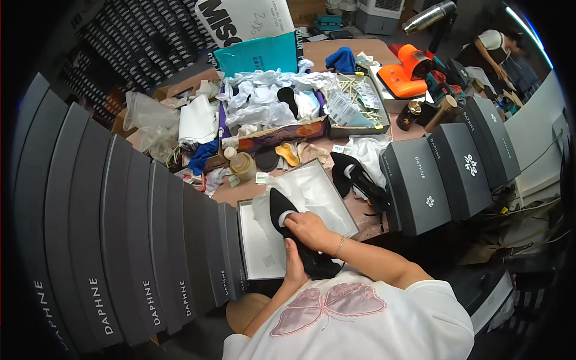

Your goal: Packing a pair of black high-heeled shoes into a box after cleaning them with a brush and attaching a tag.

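Over an open shoe box (255, 225) lined with white tissue paper (303, 187), I hold a black pointed-toe shoe (278, 205), toe facing away. My left hand (294, 263) is closed round its left side near the heel end. At the shoe's opening, my right hand (311, 230) has its fingertips tucked in, closed on a white paper wad (284, 218). The right palm hides part of the shoe. Another black pointed shoe (343, 169) with a strap lies on the table to the right of the box, against white paper.
Dark grey shoe boxes (120, 240) stack along the left; more boxes (417, 186) stand right. Behind sit a carton of crumpled paper (258, 99), a box of sachets (354, 102), a bottle (243, 165), a yellow cloth (287, 154) and an orange device (402, 78). Another person (492, 54) works far right.
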